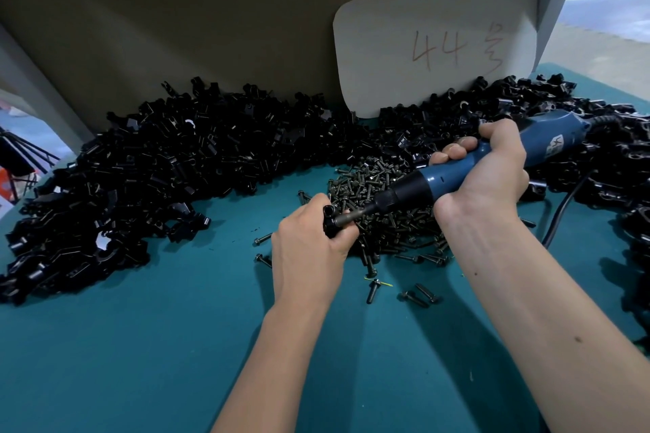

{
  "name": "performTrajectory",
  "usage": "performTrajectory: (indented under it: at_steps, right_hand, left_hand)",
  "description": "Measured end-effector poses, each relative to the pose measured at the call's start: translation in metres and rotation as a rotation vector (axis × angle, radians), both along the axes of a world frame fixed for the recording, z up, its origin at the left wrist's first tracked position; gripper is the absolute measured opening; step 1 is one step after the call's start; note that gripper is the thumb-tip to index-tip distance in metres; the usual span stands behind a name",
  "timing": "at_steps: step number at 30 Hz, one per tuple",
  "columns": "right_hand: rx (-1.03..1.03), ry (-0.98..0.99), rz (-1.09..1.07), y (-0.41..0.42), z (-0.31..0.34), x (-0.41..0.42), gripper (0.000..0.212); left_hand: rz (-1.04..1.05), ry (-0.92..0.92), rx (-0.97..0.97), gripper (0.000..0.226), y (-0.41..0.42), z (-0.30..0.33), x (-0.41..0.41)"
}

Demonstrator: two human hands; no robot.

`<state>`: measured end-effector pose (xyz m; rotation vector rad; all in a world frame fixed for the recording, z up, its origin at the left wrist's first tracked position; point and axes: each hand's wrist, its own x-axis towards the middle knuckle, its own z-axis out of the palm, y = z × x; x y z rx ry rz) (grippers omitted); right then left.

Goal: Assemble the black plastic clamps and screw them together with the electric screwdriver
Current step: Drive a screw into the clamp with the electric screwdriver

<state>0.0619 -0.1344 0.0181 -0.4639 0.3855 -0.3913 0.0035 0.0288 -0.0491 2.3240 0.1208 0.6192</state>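
Fingers (pixel 343 234) of the left hand (pixel 309 250) curl tight round a small black plastic clamp (pixel 330 225), while the right hand (pixel 487 172) grips the blue electric screwdriver (pixel 439 183), bit angled down-left into it.

Soft, even light is cast from above, and faint shadows are thrown onto the teal worktop (pixel 140 344) beside the forearms. Daylight is blown out at the upper right corner, where detail is smeared. Straight edges are bowed by wide-angle distortion, while the centre is rendered sharply.
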Motion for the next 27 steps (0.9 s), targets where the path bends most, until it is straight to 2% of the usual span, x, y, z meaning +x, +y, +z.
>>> performTrajectory:
  at_steps: [5,10,16,22,27]
  right_hand:
    - [-0.001,-0.02,0.004,0.0025,0.0012,-0.0012,0.018]
    - [0.03,0.013,0.018,0.0027,-0.0005,-0.0013,0.017]
    - [0.051,0.028,0.056,0.0005,0.0014,-0.0001,0.018]
    - [-0.018,-0.016,0.0,0.0039,0.0056,-0.0044,0.017]
    - [-0.035,-0.039,-0.023,0.0055,0.0083,-0.007,0.02]
  left_hand:
    - [0.036,0.005,-0.012,0.041,0.0005,0.0006,-0.0009]
    - [0.06,-0.078,0.03,0.048,0.0001,0.0021,-0.003]
    - [0.025,-0.194,0.035,0.028,0.0,0.0051,-0.0037]
    - [0.049,-0.068,0.017,0.042,-0.0006,0.0004,-0.0013]
    - [0.07,-0.052,0.033,0.044,-0.0009,0.0031,-0.0032]
